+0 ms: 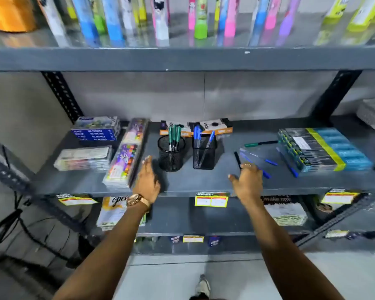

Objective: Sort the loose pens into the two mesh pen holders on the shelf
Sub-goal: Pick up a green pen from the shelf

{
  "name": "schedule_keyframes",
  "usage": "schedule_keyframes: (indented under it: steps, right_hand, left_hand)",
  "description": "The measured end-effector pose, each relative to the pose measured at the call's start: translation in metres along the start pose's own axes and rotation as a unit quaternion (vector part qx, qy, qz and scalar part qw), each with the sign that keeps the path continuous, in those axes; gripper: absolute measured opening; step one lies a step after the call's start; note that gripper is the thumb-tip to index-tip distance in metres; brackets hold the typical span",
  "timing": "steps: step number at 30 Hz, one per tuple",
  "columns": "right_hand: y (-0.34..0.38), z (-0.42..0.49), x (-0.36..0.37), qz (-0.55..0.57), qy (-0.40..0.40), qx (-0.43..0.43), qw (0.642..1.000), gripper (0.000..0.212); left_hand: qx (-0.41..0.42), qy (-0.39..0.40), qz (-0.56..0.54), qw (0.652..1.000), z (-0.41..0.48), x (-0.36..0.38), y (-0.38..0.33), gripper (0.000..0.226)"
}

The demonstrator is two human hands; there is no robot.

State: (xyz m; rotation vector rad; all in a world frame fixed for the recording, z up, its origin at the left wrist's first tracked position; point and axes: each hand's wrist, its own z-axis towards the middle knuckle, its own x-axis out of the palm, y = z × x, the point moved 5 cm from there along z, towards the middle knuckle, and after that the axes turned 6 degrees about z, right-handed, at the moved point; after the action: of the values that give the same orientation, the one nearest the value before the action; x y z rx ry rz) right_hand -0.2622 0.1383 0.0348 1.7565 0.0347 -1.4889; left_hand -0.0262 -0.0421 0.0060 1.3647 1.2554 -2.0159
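The loose pens lie on the shelf [204, 182] just beyond and to the right of your right hand [248, 182]: a black pen [237, 159] touching your fingertips, blue pens [266, 161] just past your knuckles, and a green pen [260, 144] farther back. Your right fingers [233, 177] look curled over the black pen's near end, though I can't tell whether they've closed on it. Pinch it mid-barrel, lift clear of the blue ones, and judge by colour: the round mesh holder [171, 153], left of those fingers, holds green pens; the square mesh holder [204, 154], between the round holder and your right hand, holds blue. Your left hand [147, 180] hovers flat and open, holding nothing, just beside the round holder, ready to steady it. Both forearms reach forward, wrists level.
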Motion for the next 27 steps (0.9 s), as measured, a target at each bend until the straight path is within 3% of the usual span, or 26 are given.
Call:
schedule_keyframes:
  steps: [3,6,10,15,18,21,27]
  right_hand:
    - [-0.014,0.014,0.003,-0.002,0.023,0.041,0.999,0.055]
    - [-0.017,0.024,0.007,-0.007,0.042,0.058,0.997,0.047]
    - [-0.016,0.033,0.008,-0.032,0.049,0.077,0.995,0.036]
    - [-0.006,0.049,-0.026,0.032,-0.012,0.091,0.995,0.028]
    - [0.011,0.055,-0.066,0.098,-0.094,0.021,0.991,0.022]
    - [0.035,0.059,-0.101,0.213,-0.15,-0.06,0.964,0.022]
    - [0.114,0.076,-0.086,0.438,-0.036,-0.143,0.887,0.029]
  left_hand:
    - [-0.034,0.03,0.014,0.999,0.016,0.009,0.006,0.071]
    - [-0.043,0.045,0.036,0.997,0.032,0.01,0.007,0.058]
    - [-0.013,0.069,0.11,0.991,0.041,0.015,0.01,0.072]
    - [0.002,0.054,0.124,0.991,0.041,0.017,0.011,0.071]
    - [-0.003,0.048,0.124,0.991,0.04,0.017,0.012,0.07]
    - [-0.008,0.043,0.122,0.992,0.038,0.015,0.011,0.069]
    - [-0.003,0.05,0.125,0.991,0.038,0.013,0.011,0.063]
